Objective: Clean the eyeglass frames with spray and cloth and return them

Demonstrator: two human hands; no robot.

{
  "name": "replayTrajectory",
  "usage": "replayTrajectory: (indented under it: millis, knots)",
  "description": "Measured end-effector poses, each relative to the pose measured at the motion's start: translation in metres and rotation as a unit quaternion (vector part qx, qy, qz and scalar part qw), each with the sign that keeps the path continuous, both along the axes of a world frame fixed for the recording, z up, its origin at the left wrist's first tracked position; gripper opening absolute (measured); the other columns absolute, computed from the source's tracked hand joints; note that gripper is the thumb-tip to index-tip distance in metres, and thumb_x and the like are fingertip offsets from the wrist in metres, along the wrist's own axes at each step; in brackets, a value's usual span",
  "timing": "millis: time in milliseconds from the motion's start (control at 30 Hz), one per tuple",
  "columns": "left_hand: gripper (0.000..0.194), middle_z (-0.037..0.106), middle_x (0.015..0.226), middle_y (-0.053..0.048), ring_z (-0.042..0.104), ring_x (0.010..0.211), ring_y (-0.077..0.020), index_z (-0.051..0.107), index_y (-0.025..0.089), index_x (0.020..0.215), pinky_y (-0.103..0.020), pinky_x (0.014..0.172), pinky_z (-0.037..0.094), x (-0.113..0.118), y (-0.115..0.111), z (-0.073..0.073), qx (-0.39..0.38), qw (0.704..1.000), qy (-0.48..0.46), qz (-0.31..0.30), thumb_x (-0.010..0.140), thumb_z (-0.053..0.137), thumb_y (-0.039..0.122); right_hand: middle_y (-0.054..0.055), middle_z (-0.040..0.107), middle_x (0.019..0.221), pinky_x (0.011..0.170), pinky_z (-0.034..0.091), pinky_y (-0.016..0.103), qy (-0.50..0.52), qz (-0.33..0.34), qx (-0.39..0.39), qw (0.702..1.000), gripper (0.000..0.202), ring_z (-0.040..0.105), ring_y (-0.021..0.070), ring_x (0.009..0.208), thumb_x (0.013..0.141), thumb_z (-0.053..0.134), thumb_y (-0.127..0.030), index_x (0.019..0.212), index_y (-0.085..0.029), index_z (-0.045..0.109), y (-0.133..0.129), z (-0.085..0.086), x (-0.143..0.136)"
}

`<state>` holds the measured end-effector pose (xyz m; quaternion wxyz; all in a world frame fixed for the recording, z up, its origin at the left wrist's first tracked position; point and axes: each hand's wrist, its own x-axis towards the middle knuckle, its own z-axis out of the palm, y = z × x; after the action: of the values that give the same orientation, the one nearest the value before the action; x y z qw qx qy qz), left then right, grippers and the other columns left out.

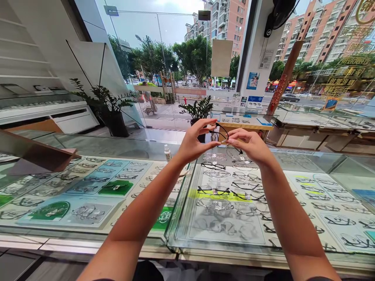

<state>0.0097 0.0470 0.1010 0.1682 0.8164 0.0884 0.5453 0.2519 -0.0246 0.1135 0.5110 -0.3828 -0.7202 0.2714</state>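
A pair of dark-framed glasses is held up above the glass display counter, near the middle of the view. My left hand grips the frame from the left, thumb below and fingers above. On the other side, my right hand has its fingers closed on the right part of the glasses. Under both hands, rows of glasses lie inside the glass counter.
A small white bottle stands on the counter left of my hands. Potted plants stand beyond it, before the window. A brown panel juts in at the left.
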Motion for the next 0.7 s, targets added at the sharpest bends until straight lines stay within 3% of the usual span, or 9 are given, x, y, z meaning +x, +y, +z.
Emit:
replayTrajectory:
  millis: [200, 333, 467, 567, 633, 700]
  knots:
    - [0.085, 0.064, 0.141, -0.012, 0.075, 0.12, -0.0273, 0.047, 0.034, 0.157, -0.046, 0.107, 0.066, 0.004, 0.006, -0.006, -0.087, 0.993, -0.014, -0.082, 0.086, 0.091, 0.047, 0.009, 0.076, 0.128, 0.111, 0.048, 0.05, 0.074, 0.022, -0.058, 0.995, 0.021, 0.07, 0.0265, 0.115, 0.079, 0.09, -0.047, 0.084, -0.027, 0.087, 0.002, -0.002, -0.007]
    - [0.088, 0.061, 0.14, -0.01, 0.076, 0.117, -0.0278, 0.044, 0.038, 0.155, -0.047, 0.104, 0.067, 0.006, 0.012, -0.009, -0.124, 0.985, -0.018, -0.119, 0.082, 0.093, 0.048, 0.007, 0.083, 0.108, 0.111, 0.047, 0.045, 0.102, 0.057, -0.105, 0.988, 0.018, 0.072, 0.0242, 0.109, 0.079, 0.09, -0.044, 0.085, -0.027, 0.088, 0.004, -0.004, -0.008]
    - [0.086, 0.06, 0.14, -0.01, 0.076, 0.117, -0.0271, 0.041, 0.038, 0.155, -0.046, 0.104, 0.066, 0.01, 0.014, -0.013, -0.121, 0.985, -0.014, -0.126, 0.086, 0.09, 0.049, 0.006, 0.085, 0.098, 0.105, 0.05, 0.043, 0.114, 0.051, -0.112, 0.986, 0.022, 0.073, 0.0233, 0.099, 0.077, 0.092, -0.046, 0.086, -0.026, 0.088, 0.007, -0.007, -0.008]
    - [0.079, 0.06, 0.143, -0.013, 0.072, 0.125, -0.0261, 0.043, 0.034, 0.153, -0.043, 0.105, 0.063, 0.013, 0.008, -0.015, -0.073, 0.995, -0.037, -0.051, 0.089, 0.087, 0.046, 0.007, 0.085, 0.096, 0.103, 0.051, 0.043, 0.132, 0.02, -0.096, 0.986, 0.025, 0.073, 0.0227, 0.095, 0.074, 0.094, -0.046, 0.084, -0.025, 0.089, 0.01, -0.009, -0.01]
    - [0.068, 0.063, 0.14, -0.014, 0.069, 0.123, -0.0245, 0.051, 0.028, 0.146, -0.04, 0.101, 0.062, 0.014, 0.0, -0.013, -0.003, 0.994, -0.085, 0.075, 0.088, 0.086, 0.04, 0.007, 0.085, 0.096, 0.102, 0.053, 0.044, 0.156, -0.012, -0.08, 0.984, 0.026, 0.073, 0.0233, 0.094, 0.07, 0.096, -0.046, 0.081, -0.024, 0.088, 0.011, -0.01, -0.012]
    - [0.045, 0.068, 0.123, -0.011, 0.067, 0.109, -0.0213, 0.064, 0.023, 0.128, -0.037, 0.092, 0.06, 0.014, -0.01, -0.01, 0.08, 0.969, -0.129, 0.193, 0.089, 0.083, 0.032, 0.009, 0.086, 0.1, 0.1, 0.055, 0.045, 0.176, -0.039, -0.059, 0.982, 0.027, 0.074, 0.0248, 0.096, 0.066, 0.098, -0.045, 0.078, -0.024, 0.087, 0.012, -0.011, -0.013]
